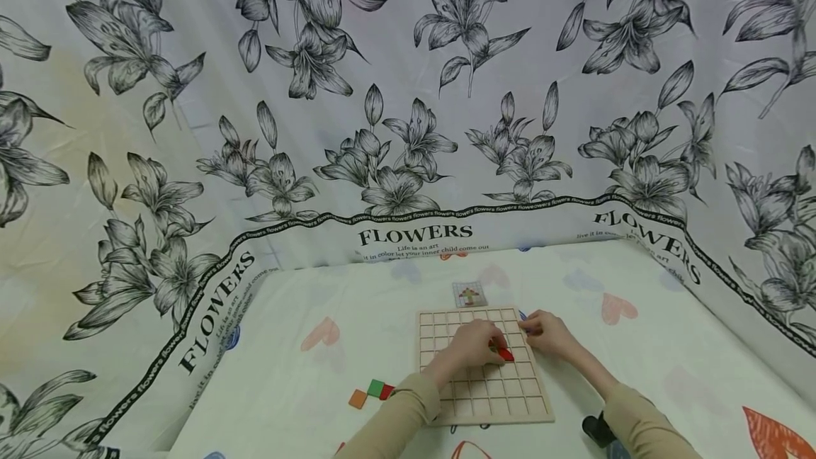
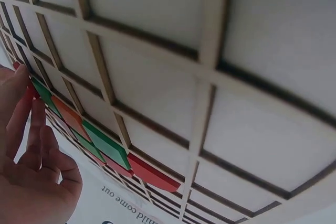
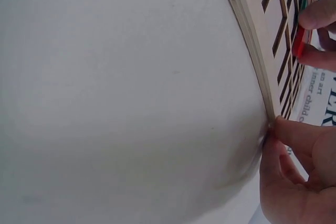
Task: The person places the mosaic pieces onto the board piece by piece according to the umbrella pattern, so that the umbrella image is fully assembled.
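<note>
A wooden grid board (image 1: 532, 406) lies on the cloth-covered table. Over its right half, my left hand (image 1: 477, 344) pinches a red tile (image 1: 506, 354) between thumb and fingers, as the right wrist view also shows. Red (image 2: 152, 174), green (image 2: 107, 142) and orange tiles (image 2: 71, 114) sit in neighbouring cells beside that hand in the left wrist view; in the head view the hand mostly hides them. My right hand (image 1: 547, 335) grips the board's right edge near the far corner, thumb and finger at the rim (image 3: 265, 95).
Left of the board lie loose orange (image 1: 358, 399), green (image 1: 375, 389) and red tiles (image 1: 386, 392). A small card (image 1: 469, 294) with a mushroom-like picture lies just beyond the board's far edge. Flower-printed curtains (image 1: 408, 126) surround the table. A black object (image 1: 598, 431) is by the right sleeve.
</note>
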A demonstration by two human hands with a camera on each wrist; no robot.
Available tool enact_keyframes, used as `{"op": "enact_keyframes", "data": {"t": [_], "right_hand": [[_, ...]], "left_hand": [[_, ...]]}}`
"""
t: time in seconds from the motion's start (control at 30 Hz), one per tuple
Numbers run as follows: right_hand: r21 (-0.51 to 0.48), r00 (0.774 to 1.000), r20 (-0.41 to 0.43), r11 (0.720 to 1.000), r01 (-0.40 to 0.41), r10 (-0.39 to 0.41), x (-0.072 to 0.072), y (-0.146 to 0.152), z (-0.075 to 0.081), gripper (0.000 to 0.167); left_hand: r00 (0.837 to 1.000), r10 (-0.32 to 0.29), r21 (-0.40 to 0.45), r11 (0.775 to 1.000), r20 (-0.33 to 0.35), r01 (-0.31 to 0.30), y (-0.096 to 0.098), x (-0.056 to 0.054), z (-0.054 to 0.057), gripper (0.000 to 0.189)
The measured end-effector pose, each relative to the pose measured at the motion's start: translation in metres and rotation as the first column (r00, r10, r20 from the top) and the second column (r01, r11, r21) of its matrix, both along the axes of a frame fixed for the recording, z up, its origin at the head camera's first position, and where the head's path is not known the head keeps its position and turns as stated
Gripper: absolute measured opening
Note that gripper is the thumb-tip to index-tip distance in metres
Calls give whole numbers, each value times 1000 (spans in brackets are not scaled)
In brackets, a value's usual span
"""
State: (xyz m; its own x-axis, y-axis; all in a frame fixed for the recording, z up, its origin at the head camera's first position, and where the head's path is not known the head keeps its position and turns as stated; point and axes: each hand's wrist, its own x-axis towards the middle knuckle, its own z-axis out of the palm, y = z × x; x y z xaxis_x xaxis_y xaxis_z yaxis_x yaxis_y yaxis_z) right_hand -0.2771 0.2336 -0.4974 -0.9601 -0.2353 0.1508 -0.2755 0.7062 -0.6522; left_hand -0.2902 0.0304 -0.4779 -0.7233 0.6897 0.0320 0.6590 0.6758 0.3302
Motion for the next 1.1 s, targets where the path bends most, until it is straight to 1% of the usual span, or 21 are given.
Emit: {"op": "enact_keyframes", "data": {"t": [0.13,0.3,0.5,0.6,0.7,0.73,0.83,0.93,0.97,1.0,1.1], "right_hand": [[6,1000,-2,1000,6,-6,1,-1,1,33],[1,1000,13,1000,-1,1,2,-1,1,33],[1,1000,-1,1000,-8,8,2,-1,2,34],[4,1000,-4,1000,-2,2,1,-1,1,34],[6,1000,-10,1000,-2,3,1,-1,0,34],[6,1000,-13,1000,-1,1,1,-1,0,34],[7,1000,-21,1000,-4,4,0,0,-1,33],[0,1000,-15,1000,-2,2,0,0,-2,33],[-2,1000,-12,1000,-5,5,1,0,-2,33],[-3,1000,-9,1000,-8,8,1,0,-2,33],[-8,1000,0,1000,-9,9,1,0,-2,32]], "left_hand": [[1000,7,-10,1000,-5,-7,0,1,1,19],[1000,6,-2,1000,16,-6,0,2,1,17],[1000,6,-5,1000,3,-6,0,3,2,15],[1000,5,3,1000,16,-6,-1,3,4,16],[1000,-6,21,1000,28,6,-3,2,2,15],[1000,-21,29,999,15,20,-4,2,2,14],[999,-42,67,997,30,40,-7,-1,0,16],[996,-40,123,992,80,30,-13,-5,0,17],[992,-32,150,989,121,13,-15,-6,0,18],[989,-29,175,985,143,4,-18,-8,1,19],[978,-25,265,964,209,-31,-29,-11,5,20]]}}
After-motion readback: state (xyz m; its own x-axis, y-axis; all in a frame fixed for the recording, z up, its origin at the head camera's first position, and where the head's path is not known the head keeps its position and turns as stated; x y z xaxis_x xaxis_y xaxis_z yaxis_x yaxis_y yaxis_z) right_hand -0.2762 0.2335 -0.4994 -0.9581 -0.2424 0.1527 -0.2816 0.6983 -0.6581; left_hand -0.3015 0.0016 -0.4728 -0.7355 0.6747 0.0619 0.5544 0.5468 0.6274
